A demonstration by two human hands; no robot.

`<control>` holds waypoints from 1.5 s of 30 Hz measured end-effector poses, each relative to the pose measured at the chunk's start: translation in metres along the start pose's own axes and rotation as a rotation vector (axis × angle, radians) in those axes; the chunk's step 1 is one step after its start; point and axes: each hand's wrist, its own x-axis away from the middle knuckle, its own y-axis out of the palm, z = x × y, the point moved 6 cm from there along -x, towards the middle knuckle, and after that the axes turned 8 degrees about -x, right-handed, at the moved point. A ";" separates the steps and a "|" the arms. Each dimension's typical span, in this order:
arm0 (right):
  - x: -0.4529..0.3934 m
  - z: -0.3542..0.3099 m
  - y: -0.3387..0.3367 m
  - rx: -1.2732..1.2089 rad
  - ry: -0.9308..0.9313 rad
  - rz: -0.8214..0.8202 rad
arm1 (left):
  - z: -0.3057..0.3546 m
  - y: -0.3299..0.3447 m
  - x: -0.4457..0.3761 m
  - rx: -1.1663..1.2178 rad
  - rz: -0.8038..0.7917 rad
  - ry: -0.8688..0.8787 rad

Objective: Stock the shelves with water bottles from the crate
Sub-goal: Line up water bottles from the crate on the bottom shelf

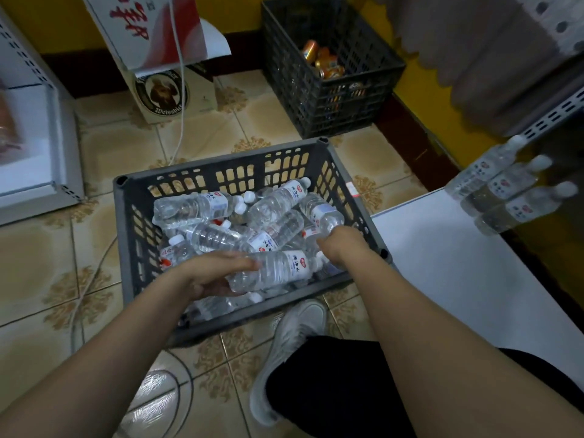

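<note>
Beneath both our hands sits the grey crate (126,235), piled with water bottles (196,208) lying every way. Beyond it, further from us, stands a darker crate (319,99) with orange cans (325,63). Off to the right of our right hand, three bottles on the shelf (508,186) stand in a row. Our left hand (218,275) cradles a bottle (278,268) from below, fingers curled round it. Our right hand (339,241) seems to grip another bottle (327,216), though its fingers are hidden.

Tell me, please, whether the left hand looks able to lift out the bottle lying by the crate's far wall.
Probably not yet: the left hand already holds a bottle at the near side, though nothing covers the far bottle in the crate.
</note>
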 end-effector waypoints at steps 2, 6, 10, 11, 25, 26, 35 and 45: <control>0.001 0.001 -0.005 -0.148 0.038 0.010 | 0.000 0.001 0.014 0.158 -0.055 0.032; -0.001 0.004 0.005 -0.759 0.191 -0.124 | -0.006 0.013 0.019 0.477 -0.146 0.098; 0.006 0.004 -0.004 -1.073 0.212 -0.152 | 0.005 0.039 0.019 0.474 -0.237 0.217; 0.003 0.007 -0.010 -1.106 0.208 -0.106 | 0.008 0.045 0.018 0.473 -0.240 0.237; -0.007 0.041 -0.066 -1.109 0.062 0.361 | 0.057 0.109 0.000 -0.438 0.461 0.387; -0.006 0.043 -0.069 -1.109 0.062 0.368 | 0.062 0.112 0.001 -0.494 0.485 0.403; 0.031 0.046 -0.139 -1.216 -0.037 0.398 | 0.132 0.137 0.023 -0.733 0.548 0.568; 0.154 0.126 -0.204 -1.381 -0.108 0.177 | 0.209 0.217 0.107 -1.167 0.521 0.861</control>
